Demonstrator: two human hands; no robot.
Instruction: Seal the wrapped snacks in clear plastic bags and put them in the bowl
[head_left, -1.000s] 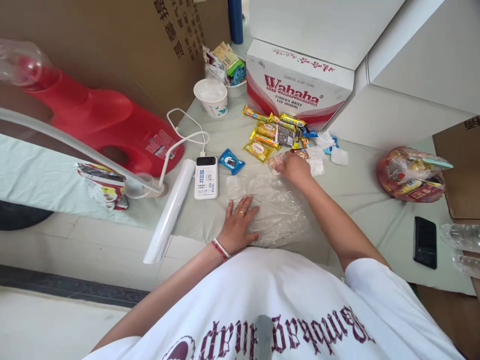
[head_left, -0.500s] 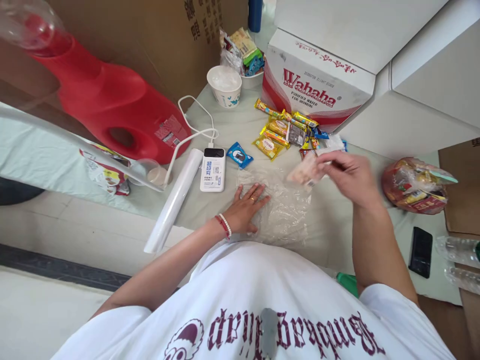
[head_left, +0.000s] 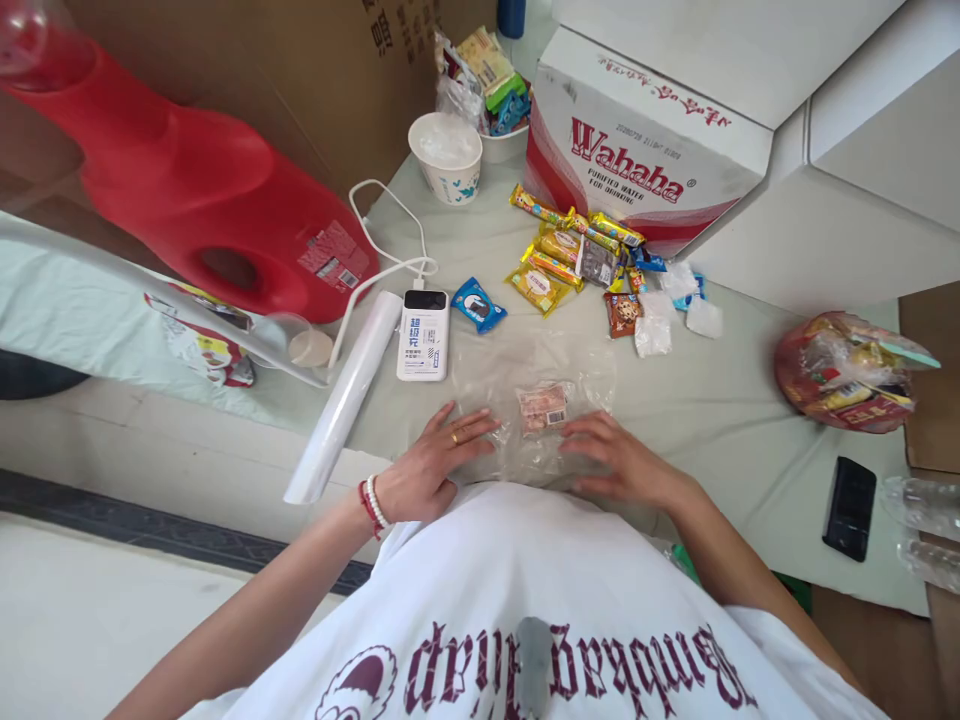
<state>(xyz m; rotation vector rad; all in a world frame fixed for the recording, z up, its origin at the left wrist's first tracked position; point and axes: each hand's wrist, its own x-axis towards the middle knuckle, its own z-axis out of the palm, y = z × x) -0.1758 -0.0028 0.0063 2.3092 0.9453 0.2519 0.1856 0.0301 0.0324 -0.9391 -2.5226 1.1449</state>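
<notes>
A small pinkish snack packet [head_left: 543, 408] with a barcode lies on a sheet of clear plastic film [head_left: 480, 375] near the table's front edge. My left hand [head_left: 442, 455] rests at the film's left side, fingers stretched out, holding nothing I can see. On the other side, my right hand [head_left: 619, 455] has its fingers spread, the tips beside the packet and over the film's right part. Behind the film are a blue snack packet [head_left: 478, 306] and a pile of yellow-wrapped snacks [head_left: 559, 255]. Several white packets [head_left: 655, 325] lie to the right of that pile.
Left of the film are a roll of plastic film [head_left: 345, 400], a power bank [head_left: 423, 337] with a cable, and a red jug [head_left: 225, 190]. A paper bowl [head_left: 445, 160] and a Wahaha carton [head_left: 637, 150] stand behind. At right are a snack bag [head_left: 847, 375] and a phone [head_left: 850, 508].
My right hand has brought the pinkish packet left, set it on the film and let go. My left hand has slid left and toward my body.
</notes>
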